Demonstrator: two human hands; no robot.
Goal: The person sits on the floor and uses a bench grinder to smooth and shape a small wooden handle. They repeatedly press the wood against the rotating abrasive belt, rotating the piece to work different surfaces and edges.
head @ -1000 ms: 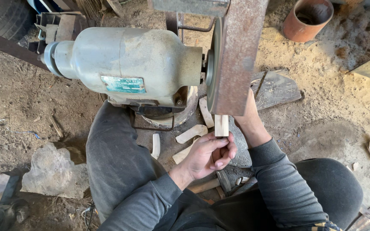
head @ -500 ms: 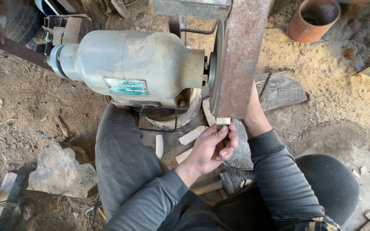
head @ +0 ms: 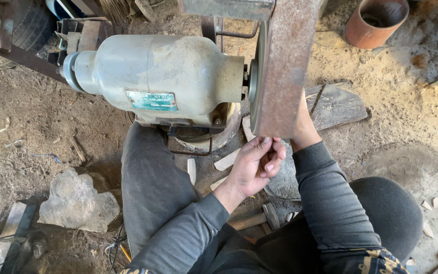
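Left hand: fingers curled just under the rusty belt guard, touching its lower edge.
Right hand: hidden behind the guard; only the wrist shows.
Motor: grey, left of the guard.
Floor: dirt, with a stone, wood chips, a hammer.

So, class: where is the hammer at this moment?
In the head view the hammer lies on the ground low in the middle, between the person's knees, just below the left hand and beside a flat grey stone.

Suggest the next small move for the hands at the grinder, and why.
Probably ease the left hand back slightly to check the piece. Its fingertips sit right at the lower edge of the rusty guard, the workpiece is hidden, and the right hand is out of view behind that guard.
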